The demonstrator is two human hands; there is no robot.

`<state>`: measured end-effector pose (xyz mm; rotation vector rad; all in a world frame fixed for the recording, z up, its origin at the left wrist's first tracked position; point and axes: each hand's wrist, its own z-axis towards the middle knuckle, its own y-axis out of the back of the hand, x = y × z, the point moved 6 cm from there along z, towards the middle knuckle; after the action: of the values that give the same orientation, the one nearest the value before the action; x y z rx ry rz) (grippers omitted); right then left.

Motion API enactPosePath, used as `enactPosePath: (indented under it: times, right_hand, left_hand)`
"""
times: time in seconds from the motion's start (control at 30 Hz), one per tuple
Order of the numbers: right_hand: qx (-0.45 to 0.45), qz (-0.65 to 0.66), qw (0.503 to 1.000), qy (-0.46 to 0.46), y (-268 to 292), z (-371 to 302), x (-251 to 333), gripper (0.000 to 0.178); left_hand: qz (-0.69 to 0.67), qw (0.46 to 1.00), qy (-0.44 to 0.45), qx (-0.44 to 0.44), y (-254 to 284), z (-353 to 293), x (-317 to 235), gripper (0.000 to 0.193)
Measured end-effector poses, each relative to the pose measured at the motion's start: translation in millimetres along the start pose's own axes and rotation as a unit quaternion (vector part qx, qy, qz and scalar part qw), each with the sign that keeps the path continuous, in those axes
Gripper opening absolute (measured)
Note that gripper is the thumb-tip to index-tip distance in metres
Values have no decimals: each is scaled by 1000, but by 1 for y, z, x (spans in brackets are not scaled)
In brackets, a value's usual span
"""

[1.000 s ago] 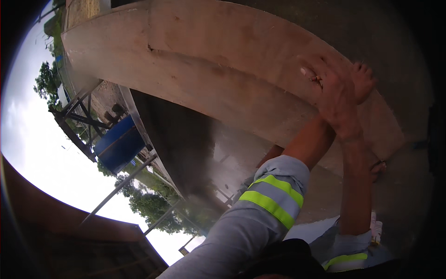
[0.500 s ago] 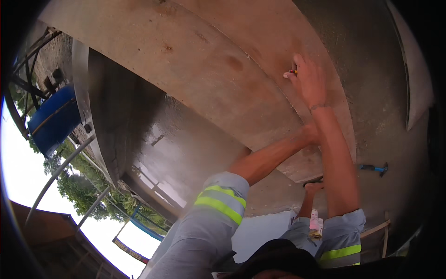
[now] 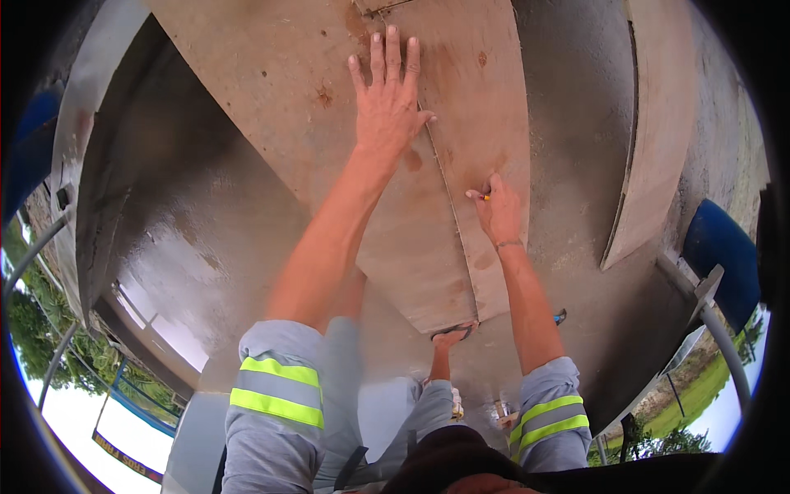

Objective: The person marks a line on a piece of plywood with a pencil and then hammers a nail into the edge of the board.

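My left hand (image 3: 387, 111) lies flat with fingers spread on a wide plywood sheet (image 3: 280, 90), its thumb reaching over the seam. Beside that seam runs a narrower plywood strip (image 3: 485, 90) with a curved outer edge. On the strip rests my right hand (image 3: 502, 212), fingers closed around a short yellow pencil (image 3: 486, 198); only a bit of the pencil shows. Brownish stains mark both pieces of wood. A sandalled foot (image 3: 451, 337) is at the near end of the sheets.
A curved plywood piece (image 3: 658, 123) stands to the right. Part of a blue-handled tool (image 3: 560, 317) shows beside my right forearm. Wet grey surface (image 3: 206, 239) spreads left of the sheets. Blue containers (image 3: 720, 255) and metal pipes (image 3: 728, 354) are at the edges.
My left hand has moved away from beside my right forearm, forward and left onto the wide sheet. The view has turned. My right hand still holds the pencil.
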<state>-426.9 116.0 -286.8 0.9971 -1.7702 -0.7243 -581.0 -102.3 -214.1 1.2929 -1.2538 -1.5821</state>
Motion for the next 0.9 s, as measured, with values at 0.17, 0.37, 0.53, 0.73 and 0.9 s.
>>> enactPosePath:
  times: [0.17, 0.37, 0.53, 0.73, 0.9]
  right_hand:
    - [-74, 155, 984, -41, 64, 46, 45, 33]
    - [-49, 410, 905, 103, 143, 154, 141, 46]
    - [-65, 386, 896, 211, 139, 183, 210, 25]
    - [-100, 296, 913, 261, 127, 205, 210, 13]
    - [-90, 273, 910, 298, 123, 214, 210, 11]
  left_hand:
    - [25, 998, 31, 40, -5, 1, 3, 122]
    - [71, 992, 65, 81, -11, 9, -10, 123]
    - [73, 993, 67, 57, -15, 7, -5, 125]
    - [57, 996, 55, 50, -14, 9, -8, 127]
    - [61, 995, 56, 55, -16, 7, -5, 127]
